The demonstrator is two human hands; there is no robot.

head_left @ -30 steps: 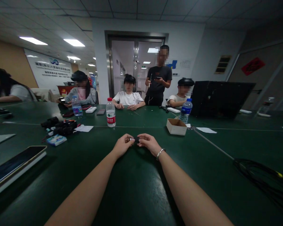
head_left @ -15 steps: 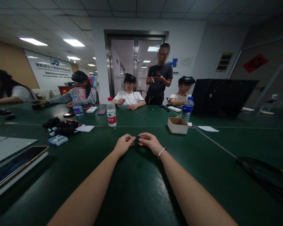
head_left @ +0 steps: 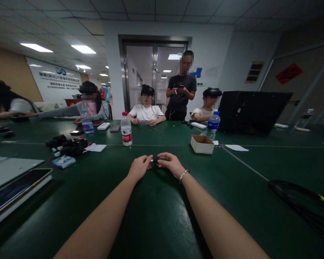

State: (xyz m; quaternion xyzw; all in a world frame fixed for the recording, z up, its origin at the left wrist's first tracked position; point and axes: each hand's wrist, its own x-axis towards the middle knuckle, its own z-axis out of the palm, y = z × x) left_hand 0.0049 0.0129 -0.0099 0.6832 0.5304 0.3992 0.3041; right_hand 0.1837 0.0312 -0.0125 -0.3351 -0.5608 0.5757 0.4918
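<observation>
Between my two hands, just over the green table (head_left: 162, 201), is a small dark object (head_left: 154, 160) with a short shiny metallic part at its left end. Its exact kind is too small to make out. My left hand (head_left: 139, 169) pinches the left end between thumb and fingers. The fingertips of my right hand (head_left: 172, 164), which has a silver bracelet (head_left: 184, 175) at the wrist, close on the right end. Fingers cover much of the object.
A red-capped bottle (head_left: 126, 129) stands beyond my left hand; an open cardboard box (head_left: 202, 146) and a blue-capped bottle (head_left: 213, 125) are beyond my right. Phone (head_left: 18, 190) and black gear (head_left: 67, 145) lie left, coiled cable (head_left: 294, 198) right. Several people are across the table.
A shiny part now shows at the object's left end, and my fingertips sit slightly farther apart. Across the table at left, a person's arm reaches farther left. The view has shifted a little.
</observation>
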